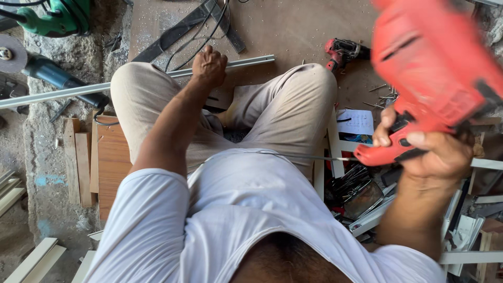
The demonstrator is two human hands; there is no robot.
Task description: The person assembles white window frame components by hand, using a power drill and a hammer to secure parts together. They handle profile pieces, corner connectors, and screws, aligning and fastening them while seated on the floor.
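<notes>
1. Your right hand (435, 149) grips the red power drill (429, 78) by its handle, raised at your right side, blurred, its body pointing up and away from you.
2. Your left hand (208, 65) is fisted on the pale metal strip (131, 84), ahead past your knee.
3. The strip runs left-right across the floor; the left hand is nearer it, and the drill is well apart to the right.
</notes>
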